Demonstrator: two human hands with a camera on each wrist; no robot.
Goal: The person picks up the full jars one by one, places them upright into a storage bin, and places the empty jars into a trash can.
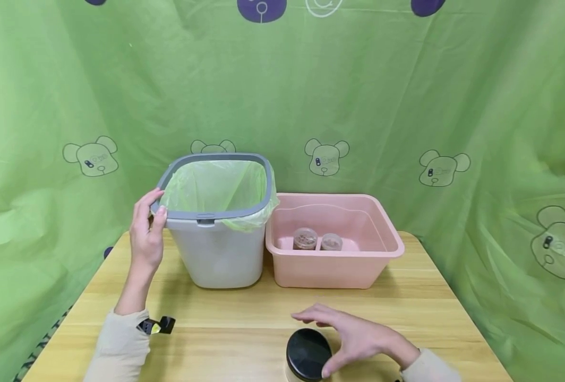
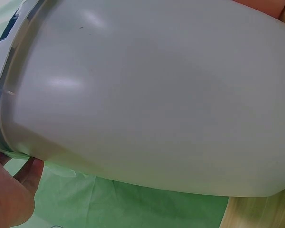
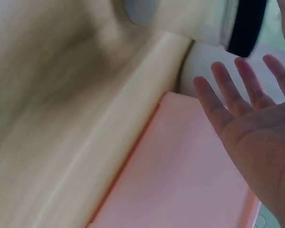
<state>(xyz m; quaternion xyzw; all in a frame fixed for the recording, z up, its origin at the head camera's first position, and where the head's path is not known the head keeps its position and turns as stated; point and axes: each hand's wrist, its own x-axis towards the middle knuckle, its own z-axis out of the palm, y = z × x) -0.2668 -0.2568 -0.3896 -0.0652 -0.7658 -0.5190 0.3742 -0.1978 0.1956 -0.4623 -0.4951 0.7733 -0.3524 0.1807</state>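
Note:
A light grey trash bin with a darker grey rim stands at the back left, lined with a thin green bag. My left hand grips the rim at its left front corner. In the left wrist view, the bin's side wall takes up most of the picture, with the left hand at the rim. At the near edge stands a jar with a black lid; its clear body shows in the right wrist view. My right hand is spread beside it, thumb near the lid's edge.
A pink plastic tub sits right of the bin, close against it. Inside it are two small clear containers, one with brownish contents and another beside it. A green curtain hangs behind the wooden table.

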